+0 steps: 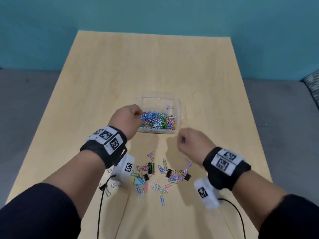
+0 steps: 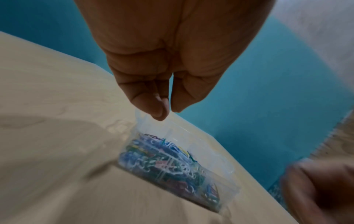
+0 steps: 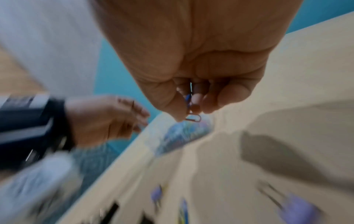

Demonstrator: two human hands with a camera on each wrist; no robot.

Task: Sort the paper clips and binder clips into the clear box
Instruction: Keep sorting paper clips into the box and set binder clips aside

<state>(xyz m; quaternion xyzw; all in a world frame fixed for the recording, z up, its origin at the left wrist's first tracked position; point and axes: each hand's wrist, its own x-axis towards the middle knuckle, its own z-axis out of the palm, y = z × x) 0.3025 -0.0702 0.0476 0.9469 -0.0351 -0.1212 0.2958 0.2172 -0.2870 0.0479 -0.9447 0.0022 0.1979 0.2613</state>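
Your right hand (image 3: 193, 97) pinches a blue paper clip (image 3: 188, 98). At ten o'clock from it, your left hand (image 1: 126, 118) hovers over the clear box (image 1: 179, 116), fingers curled, apparently empty.

Office-like: wooden desk (image 1: 155, 66), teal partition (image 1: 155, 12).

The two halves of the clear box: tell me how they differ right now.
The near half holds a dense heap of coloured paper clips; the far half holds one purple binder clip and is otherwise bare. The left hand hangs at the near half's left edge; no hand is over the far half. Both are parts of the one clear box on the table.
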